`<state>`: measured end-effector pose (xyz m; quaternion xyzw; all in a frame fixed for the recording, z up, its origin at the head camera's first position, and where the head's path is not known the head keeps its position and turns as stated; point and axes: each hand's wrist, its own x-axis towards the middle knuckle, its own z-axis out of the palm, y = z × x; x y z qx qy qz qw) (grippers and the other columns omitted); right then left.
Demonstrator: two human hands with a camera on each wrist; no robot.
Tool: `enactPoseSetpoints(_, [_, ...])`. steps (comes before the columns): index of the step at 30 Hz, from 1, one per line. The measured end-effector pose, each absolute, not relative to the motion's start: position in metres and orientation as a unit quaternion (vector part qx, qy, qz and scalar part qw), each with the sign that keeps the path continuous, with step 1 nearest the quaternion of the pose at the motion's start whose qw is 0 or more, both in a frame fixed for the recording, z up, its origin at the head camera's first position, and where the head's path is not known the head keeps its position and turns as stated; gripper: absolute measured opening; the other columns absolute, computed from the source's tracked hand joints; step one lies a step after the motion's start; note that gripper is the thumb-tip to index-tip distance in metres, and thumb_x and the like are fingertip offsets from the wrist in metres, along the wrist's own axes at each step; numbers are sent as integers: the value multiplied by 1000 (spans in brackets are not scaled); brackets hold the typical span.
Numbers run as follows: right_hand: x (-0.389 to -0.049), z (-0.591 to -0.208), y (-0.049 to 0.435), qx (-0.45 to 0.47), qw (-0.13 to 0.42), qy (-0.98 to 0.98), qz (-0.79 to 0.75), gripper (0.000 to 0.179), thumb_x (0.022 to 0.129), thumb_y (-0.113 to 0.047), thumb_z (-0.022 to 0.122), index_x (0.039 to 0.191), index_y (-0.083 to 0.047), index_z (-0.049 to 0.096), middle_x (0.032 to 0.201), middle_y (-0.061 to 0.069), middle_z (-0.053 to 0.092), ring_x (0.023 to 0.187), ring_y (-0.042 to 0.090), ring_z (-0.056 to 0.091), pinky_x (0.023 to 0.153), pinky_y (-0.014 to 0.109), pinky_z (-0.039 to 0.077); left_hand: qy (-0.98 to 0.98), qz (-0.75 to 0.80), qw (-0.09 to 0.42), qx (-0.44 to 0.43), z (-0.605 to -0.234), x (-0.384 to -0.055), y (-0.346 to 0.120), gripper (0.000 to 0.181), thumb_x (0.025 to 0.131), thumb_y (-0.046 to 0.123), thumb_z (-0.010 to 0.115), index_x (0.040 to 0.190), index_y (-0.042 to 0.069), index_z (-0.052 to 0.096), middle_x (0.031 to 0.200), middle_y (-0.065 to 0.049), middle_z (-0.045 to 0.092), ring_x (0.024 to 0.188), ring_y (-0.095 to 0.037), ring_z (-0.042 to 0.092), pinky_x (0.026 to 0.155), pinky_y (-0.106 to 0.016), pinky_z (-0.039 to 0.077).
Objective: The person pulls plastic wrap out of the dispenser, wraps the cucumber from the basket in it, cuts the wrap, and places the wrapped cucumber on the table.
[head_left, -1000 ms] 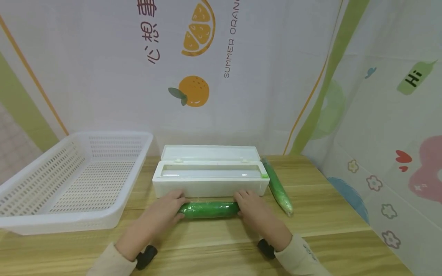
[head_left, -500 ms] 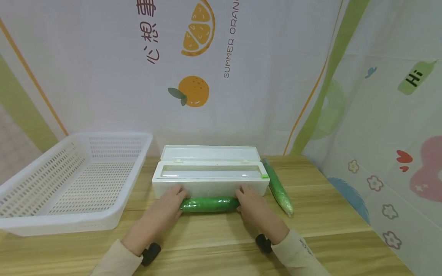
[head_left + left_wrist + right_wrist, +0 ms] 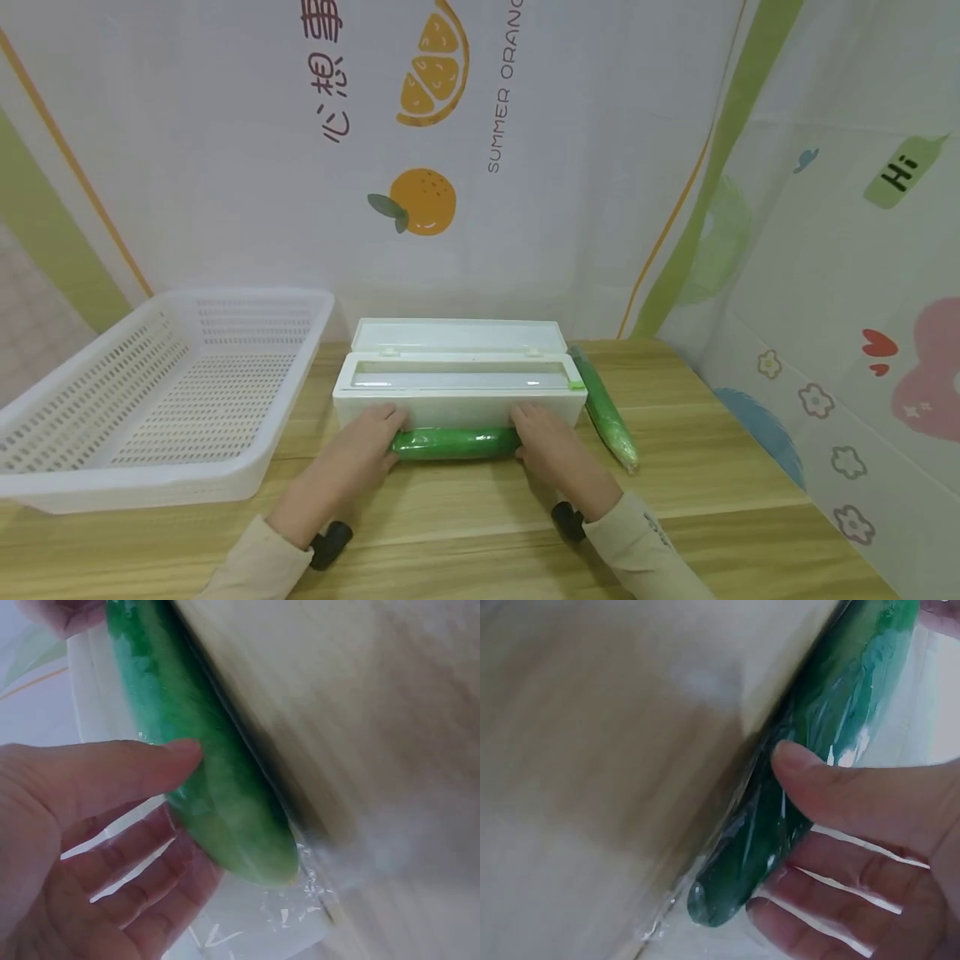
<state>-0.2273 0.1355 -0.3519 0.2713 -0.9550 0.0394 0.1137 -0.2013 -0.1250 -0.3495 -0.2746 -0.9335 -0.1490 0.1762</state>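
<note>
A green cucumber (image 3: 455, 444) in clear plastic wrap lies crosswise along the front of a white cling film dispenser (image 3: 459, 408), whose lid stands raised. My left hand (image 3: 372, 437) holds its left end and my right hand (image 3: 542, 439) its right end. In the left wrist view the thumb (image 3: 176, 765) lies on the cucumber, with the fingers on its far side. Likewise, the right wrist view has the thumb (image 3: 799, 769) on the cucumber, fingers behind. Loose film (image 3: 304, 896) sticks out past the cucumber's tip.
Right of the dispenser lies another wrapped cucumber (image 3: 606, 417), set at a slant. A large white plastic basket (image 3: 247, 471) stands at the left on the wooden table (image 3: 450, 533). Behind everything hangs a printed curtain (image 3: 570, 208).
Both hands have moved the cucumber a short way forward, up to the dispenser's front. Over the last half second they have barely shifted.
</note>
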Motion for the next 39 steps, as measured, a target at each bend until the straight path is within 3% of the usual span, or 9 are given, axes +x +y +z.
enactPoseSetpoints(4, [-227, -350, 141, 283, 102, -951, 74, 26, 75, -1, 73, 94, -2, 55, 92, 8, 54, 89, 23, 54, 79, 38, 49, -939, -167, 152, -260, -346, -199, -125, 29, 69, -6, 71, 94, 3, 61, 98, -9, 57, 93, -24, 58, 83, -39, 52])
enactPoseSetpoints(12, [-223, -322, 162, 247, -18, -955, 163, 36, 83, -4, 66, 118, 0, 58, 117, 14, 55, 111, 28, 52, 92, 42, 47, -943, -178, 142, -242, -335, -196, -119, 29, 74, -6, 62, 103, 0, 63, 103, -13, 59, 98, -30, 57, 86, -41, 51])
enactPoseSetpoints(20, [-226, -297, 188, 176, 34, -975, 130, 29, 88, -7, 60, 116, 2, 58, 105, 18, 55, 90, 26, 56, 77, 39, 51, -936, -171, 142, -274, -309, -202, -75, 30, 77, -5, 58, 105, 4, 64, 100, -9, 59, 96, -26, 54, 81, -35, 50])
enactPoseSetpoints(24, [-222, -292, 195, 161, 22, -978, 129, 39, 89, -9, 60, 126, 1, 54, 106, 21, 52, 84, 23, 50, 69, 35, 48, -931, -167, 91, -311, -296, -212, -37, 29, 83, -1, 56, 111, 6, 63, 109, -8, 58, 105, -23, 54, 86, -34, 50])
enactPoseSetpoints(29, [-220, -291, 199, 181, 13, -978, 103, 39, 87, -8, 62, 125, 2, 56, 105, 22, 57, 78, 20, 51, 64, 30, 46, -933, -135, 38, -331, -292, -231, 12, 36, 90, 5, 51, 125, 9, 56, 125, -6, 54, 113, -19, 55, 85, -31, 52])
enactPoseSetpoints(35, [-221, -291, 202, 209, 20, -975, 77, 36, 88, -3, 58, 123, 4, 57, 117, 25, 57, 93, 31, 58, 76, 39, 51, -946, -49, 20, -320, -301, -248, 56, 46, 93, 11, 53, 138, 15, 44, 140, 1, 45, 124, -18, 48, 89, -31, 51])
enactPoseSetpoints(39, [-222, -290, 203, 219, 22, -973, 74, 33, 89, 1, 52, 121, 7, 57, 122, 26, 56, 106, 39, 56, 86, 47, 49, -948, 20, 54, -313, -303, -249, 71, 49, 94, 18, 54, 140, 20, 40, 140, 6, 45, 123, -17, 49, 95, -33, 48])
